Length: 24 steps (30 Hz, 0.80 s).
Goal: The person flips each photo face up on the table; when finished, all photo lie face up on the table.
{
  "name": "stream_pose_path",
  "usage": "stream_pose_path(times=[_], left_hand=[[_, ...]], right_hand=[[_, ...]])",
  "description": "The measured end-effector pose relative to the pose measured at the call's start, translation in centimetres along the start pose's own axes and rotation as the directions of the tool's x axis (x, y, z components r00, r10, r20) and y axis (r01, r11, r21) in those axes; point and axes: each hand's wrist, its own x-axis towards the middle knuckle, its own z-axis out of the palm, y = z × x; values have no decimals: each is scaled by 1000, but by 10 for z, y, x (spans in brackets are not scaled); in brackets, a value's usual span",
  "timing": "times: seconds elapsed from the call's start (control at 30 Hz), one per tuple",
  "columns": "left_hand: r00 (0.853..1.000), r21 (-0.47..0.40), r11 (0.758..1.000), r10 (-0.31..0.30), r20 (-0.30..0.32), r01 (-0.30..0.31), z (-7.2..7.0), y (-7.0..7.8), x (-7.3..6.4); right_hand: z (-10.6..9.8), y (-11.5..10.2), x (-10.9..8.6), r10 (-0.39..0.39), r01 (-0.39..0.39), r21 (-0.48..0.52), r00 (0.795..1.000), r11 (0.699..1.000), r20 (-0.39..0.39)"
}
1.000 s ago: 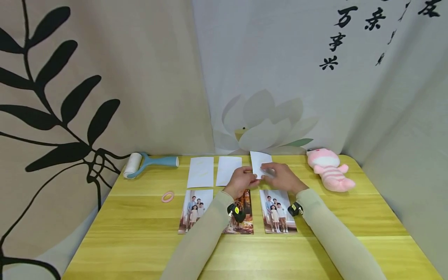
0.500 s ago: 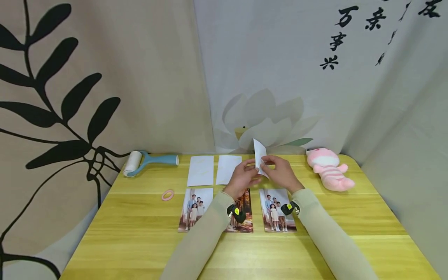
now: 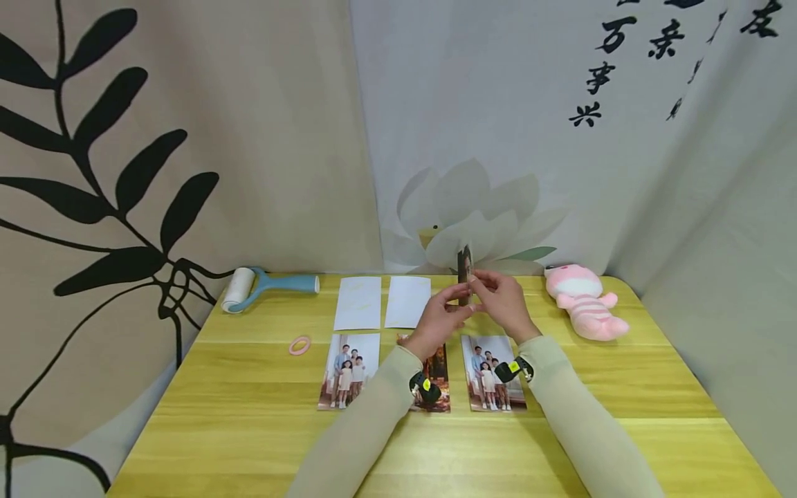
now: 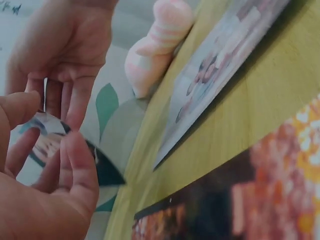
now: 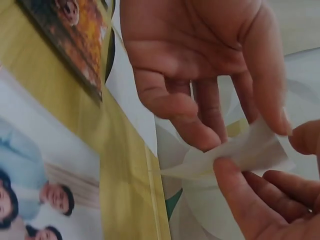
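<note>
Seemingly turning a white-backed rectangular paper photo (image 3: 463, 264), frame centre.
Left hand (image 3: 439, 320) and right hand (image 3: 504, 303) pinch it, fingers curled; next move likely needs even grip.

On my head feed, the held photo (image 3: 464, 264) has turned from its white back to nearly edge-on, its dark picture side now showing. It has risen, its top reaching farther past the right-hand white card (image 3: 407, 301); the left hand (image 3: 438, 322) has shifted slightly off that card.
</note>
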Motion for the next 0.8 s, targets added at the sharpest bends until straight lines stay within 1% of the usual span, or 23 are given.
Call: stream_pose_path(times=[0.07, 0.17, 0.27, 0.33, 0.4, 0.47, 0.53, 0.6, 0.63, 0.67, 0.73, 0.8], left_hand=[[1000, 86, 996, 21, -12, -20, 2, 0, -1], [998, 180, 982, 55, -28, -49, 5, 2, -3], [996, 240, 968, 82, -30, -72, 6, 5, -5], [996, 257, 963, 88, -30, -77, 6, 6, -6], [996, 250, 965, 90, -27, -80, 5, 7, -6], [995, 225, 971, 90, -29, -82, 2, 8, -6], [995, 201, 977, 83, -51, -71, 0, 9, -6], [993, 173, 984, 65, -103, -46, -2, 8, -5], [989, 162, 986, 50, -139, -27, -3, 8, -5], [984, 151, 988, 32, -177, -5, -4, 7, -5], [968, 119, 992, -7, -249, 38, -7, 5, -4], [954, 76, 995, -44, -296, 69, -10, 3, -3]], right_hand=[[1, -1, -1, 2, -2, -5, 1000, 1000, -30], [2, -3, -1, -16, 13, -36, 996, 999, -84], [3, -2, 0, -39, 28, -86, 991, 996, -127], [3, 0, 0, -38, 27, -86, 990, 996, -134], [1, 1, 0, -31, 21, -77, 991, 997, -133], [-2, 2, 0, -25, 16, -71, 991, 997, -135], [-5, 2, -1, -25, 16, -66, 990, 998, -138], [-7, 2, -3, -33, 22, -77, 989, 997, -142], [-8, 2, -4, -35, 23, -78, 989, 997, -145], [-9, 2, -5, -37, 26, -77, 989, 997, -146], [-10, 1, -7, -45, 33, -83, 988, 996, -149], [-10, -1, -10, -56, 42, -94, 986, 995, -155]])
